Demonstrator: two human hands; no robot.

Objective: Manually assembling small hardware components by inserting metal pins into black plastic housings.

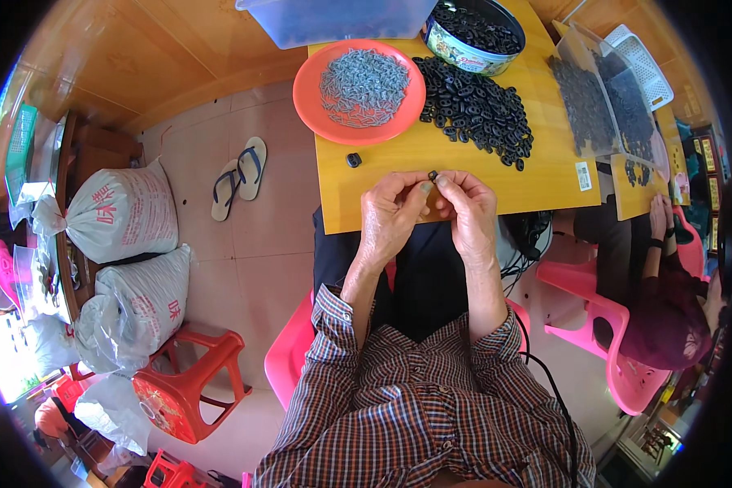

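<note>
My left hand (389, 213) and my right hand (472, 210) meet at the near edge of the yellow table (496, 185). Between their thumbs and fingertips is a small black piece (433, 175), pinched by both hands and largely covered by them. A pair of black pieces (353, 160) lies on the table just beyond my left hand. Farther off is a heap of black oval pieces (480, 106) with holes in them. An orange plate (305, 98) at the back left bears a mound of thin grey pieces (364, 85), too small to make out.
Behind the heap stands a round tin (473, 58) of black pieces, beside a blue translucent bin (333, 20). Clear boxes (581, 106) stand at the right. Another person (667, 317) sits there on a pink chair (586, 317). White sacks (126, 211), sandals (240, 179) and a red stool (191, 386) are at left.
</note>
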